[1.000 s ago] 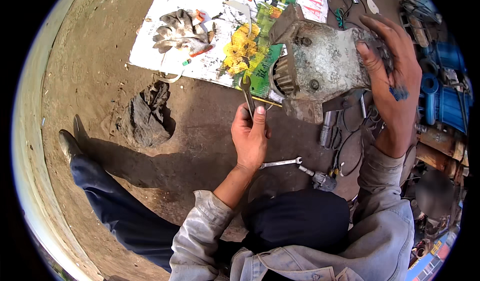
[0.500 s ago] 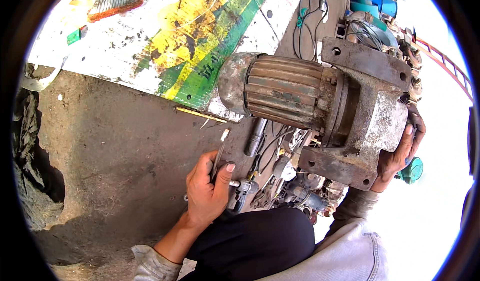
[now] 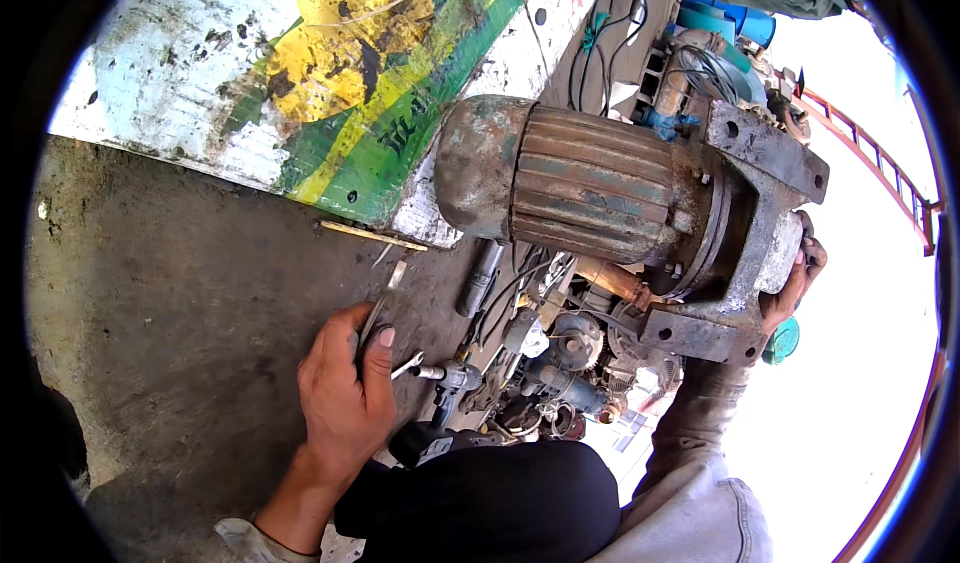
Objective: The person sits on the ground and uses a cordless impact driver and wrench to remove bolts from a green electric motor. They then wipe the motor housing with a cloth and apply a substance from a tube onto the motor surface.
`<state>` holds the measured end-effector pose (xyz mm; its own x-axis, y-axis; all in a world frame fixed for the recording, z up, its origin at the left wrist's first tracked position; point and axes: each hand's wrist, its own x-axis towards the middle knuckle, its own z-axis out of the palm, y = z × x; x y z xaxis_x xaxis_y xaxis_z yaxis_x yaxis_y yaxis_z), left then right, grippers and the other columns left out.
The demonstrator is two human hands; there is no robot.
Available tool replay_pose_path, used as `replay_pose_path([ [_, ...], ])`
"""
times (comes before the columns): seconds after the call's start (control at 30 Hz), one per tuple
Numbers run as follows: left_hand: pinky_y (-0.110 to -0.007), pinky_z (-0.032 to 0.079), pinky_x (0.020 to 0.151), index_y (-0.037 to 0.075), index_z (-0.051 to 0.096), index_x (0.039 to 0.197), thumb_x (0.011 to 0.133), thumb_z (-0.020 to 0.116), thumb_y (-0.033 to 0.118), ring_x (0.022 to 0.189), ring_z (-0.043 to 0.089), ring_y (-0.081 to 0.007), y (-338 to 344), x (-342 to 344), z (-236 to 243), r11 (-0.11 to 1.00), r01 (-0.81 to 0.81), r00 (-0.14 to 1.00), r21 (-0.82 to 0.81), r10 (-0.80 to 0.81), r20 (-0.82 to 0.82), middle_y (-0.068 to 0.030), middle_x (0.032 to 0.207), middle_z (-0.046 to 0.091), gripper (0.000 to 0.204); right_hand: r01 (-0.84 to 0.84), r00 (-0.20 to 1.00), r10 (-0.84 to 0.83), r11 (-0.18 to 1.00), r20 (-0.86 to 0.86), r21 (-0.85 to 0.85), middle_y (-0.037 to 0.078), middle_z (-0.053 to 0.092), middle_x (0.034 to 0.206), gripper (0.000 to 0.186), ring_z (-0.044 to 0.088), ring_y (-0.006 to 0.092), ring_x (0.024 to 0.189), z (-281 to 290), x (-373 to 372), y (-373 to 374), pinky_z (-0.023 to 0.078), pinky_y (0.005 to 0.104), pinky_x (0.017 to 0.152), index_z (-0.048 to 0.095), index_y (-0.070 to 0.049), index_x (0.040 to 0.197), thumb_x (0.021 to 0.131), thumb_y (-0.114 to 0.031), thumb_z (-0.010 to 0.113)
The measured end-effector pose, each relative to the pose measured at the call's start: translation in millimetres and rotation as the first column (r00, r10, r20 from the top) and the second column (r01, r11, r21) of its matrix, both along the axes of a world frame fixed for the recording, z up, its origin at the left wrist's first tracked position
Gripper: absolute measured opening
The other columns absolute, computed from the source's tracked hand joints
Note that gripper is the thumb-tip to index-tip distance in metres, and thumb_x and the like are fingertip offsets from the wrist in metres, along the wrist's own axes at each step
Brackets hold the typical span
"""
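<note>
A worn electric motor [image 3: 590,178] with a ribbed brown body and rounded end cap lies on its side, tilted across the view. A grey metal bracket [image 3: 765,148] with bolt holes is joined to its right end. My right hand [image 3: 790,288] is curled round the far right end of the bracket; part of the palm is hidden behind it. My left hand [image 3: 345,383] is closed round a slim metal bar [image 3: 397,275] with a flat pale tip, held apart from the motor. Near its thumb shows a small spanner end [image 3: 407,365]; I cannot tell whether it is held.
A painted board [image 3: 230,103] in white, green and yellow reaches to the motor's left end. Below lie a power drill [image 3: 455,381], a dark cylinder [image 3: 480,278] and greasy machine parts [image 3: 575,341]. Cables [image 3: 605,48] and a red ladder [image 3: 870,143] stand farther off.
My left hand has moved left and slightly down with the metal bar. The motor has turned slightly, its bracket end shifting, with my right hand still on it. The whole view has shifted.
</note>
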<state>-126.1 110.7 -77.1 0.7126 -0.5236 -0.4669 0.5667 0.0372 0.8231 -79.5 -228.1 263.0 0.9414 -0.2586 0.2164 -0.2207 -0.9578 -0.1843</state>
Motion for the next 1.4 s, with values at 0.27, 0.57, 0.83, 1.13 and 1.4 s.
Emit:
replay_pose_path([
  [0.27,-0.046,0.054,0.071,-0.002,0.059,0.119,0.096,0.061,0.007,0.081,0.066,-0.0424,-3,-7,-20,0.996,0.07,0.97,0.048,-0.079,0.23,-0.0218,0.099,0.064,0.024,0.147,0.986,-0.167,0.912,0.018,0.383,0.014,0.059,0.129,0.019,0.06,0.0248,0.118,-28,23,-9,0.051,0.0402,0.103,0.045,-0.01,0.121,0.104,-0.016,0.044],
  [0.57,-0.044,0.056,0.073,-0.003,0.058,0.122,0.094,0.06,0.001,0.082,0.066,-0.041,-2,-8,-27,0.994,0.104,0.948,0.031,-0.109,0.299,-0.0218,0.098,0.064,0.028,0.134,0.976,-0.195,0.881,0.091,0.455,0.015,0.059,0.129,0.02,0.063,0.0256,0.115,-41,21,-8,0.054,0.0404,0.1,0.045,-0.011,0.121,0.103,-0.017,0.041],
  [0.83,-0.043,0.055,0.076,-0.004,0.058,0.123,0.095,0.06,0.002,0.086,0.067,-0.0414,0,-8,-30,0.989,0.144,0.941,0.035,-0.148,0.304,-0.0227,0.101,0.065,0.028,0.126,0.985,-0.169,0.84,0.033,0.528,0.013,0.062,0.124,0.02,0.065,0.0256,0.113,-36,35,-24,0.057,0.0387,0.096,0.047,-0.011,0.123,0.104,-0.016,0.042],
  [1.13,-0.045,0.057,0.076,-0.005,0.056,0.126,0.09,0.062,-0.002,0.086,0.067,-0.0415,1,-6,-34,0.987,0.16,0.908,0.008,-0.151,0.39,-0.0229,0.105,0.065,0.037,0.118,0.986,-0.159,0.882,0.052,0.455,0.014,0.058,0.13,0.025,0.063,0.0255,0.116,-31,18,-59,0.053,0.0399,0.101,0.045,-0.008,0.127,0.104,-0.016,0.041],
  [1.4,-0.041,0.055,0.078,-0.005,0.059,0.121,0.096,0.061,0.002,0.088,0.068,-0.0414,1,-5,-29,0.99,0.131,0.89,0.051,-0.14,0.434,-0.0237,0.102,0.066,0.026,0.043,0.999,-0.043,0.968,-0.007,0.246,0.012,0.055,0.124,0.024,0.056,0.027,0.121,-2,-6,-76,0.046,0.0419,0.105,0.052,-0.005,0.122,0.099,-0.013,0.049],
])
